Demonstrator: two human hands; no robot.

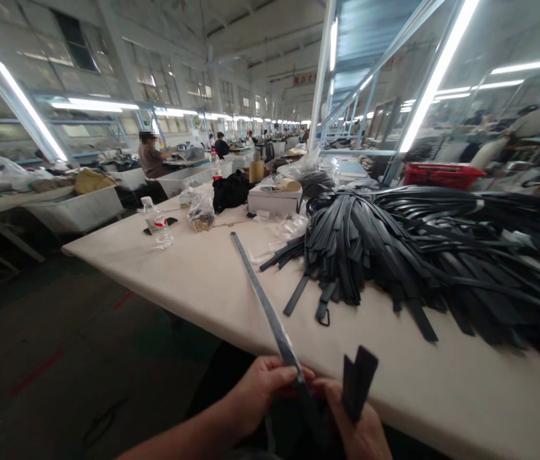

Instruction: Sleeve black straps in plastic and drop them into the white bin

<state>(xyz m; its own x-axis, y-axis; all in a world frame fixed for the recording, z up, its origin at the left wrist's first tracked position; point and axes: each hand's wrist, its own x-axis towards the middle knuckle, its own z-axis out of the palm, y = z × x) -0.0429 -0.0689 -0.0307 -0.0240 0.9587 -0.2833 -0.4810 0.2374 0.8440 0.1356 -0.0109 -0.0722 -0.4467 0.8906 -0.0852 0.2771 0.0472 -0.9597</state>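
In the head view, a long flat dark-grey strap [270, 313] was pinched near its lower end by the left hand [260, 386], running up over the cream table [193, 275]. Its short folded end [358, 383] was clamped in the closed right hand [358, 431] (large black strap heap [423, 249] lay nearby). The strap was judged light, limp and smooth, best gripped flat near the fold.

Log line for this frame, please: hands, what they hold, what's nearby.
left hand: grips long strap | right hand: same strap, folded end up | strap pile on table | bottle far left
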